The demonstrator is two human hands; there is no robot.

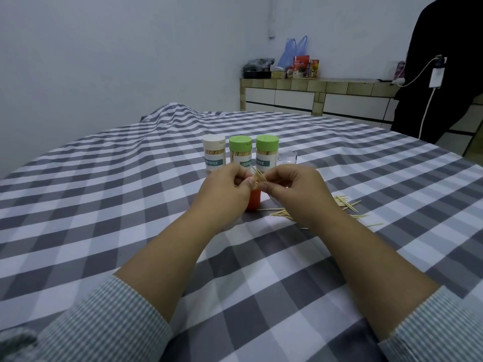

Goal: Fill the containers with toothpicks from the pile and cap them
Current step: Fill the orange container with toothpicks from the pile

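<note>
Checked cloth, grey and white, covers the tabletop; a hump in it at far left-centre.

Three capped containers stand in a row beyond the hands, all showing toothpicks through clear walls. Left to right: white-capped jar, first green-capped jar, second green-capped jar. Each carries a teal "TOOTHPICK" label. They stand close together, nearly touching.

Left hand raised over the cloth, fingers curled, thumb and forefinger pinching a small bundle of toothpicks. The bundle sits between both hands, tips fanned upward.

Orange item stands on the cloth directly below the bundle, mostly hidden by the hands; cannot tell whether it is a cap or a container.

Right hand meets the left at the bundle, fingers curled narrow, fingertips pinching the same toothpicks from the other side.

Clear container just right of the green-capped pair, partly behind the right hand; contents cannot be told.

Loose pile of toothpicks lies scattered on the cloth right of the right wrist, partly hidden under it.

Striped sleeves at both forearms, bottom of view.

Background right: tiled counter with boxes and a blue bag. Dark garment hangs at far right, white cable across it.
</note>
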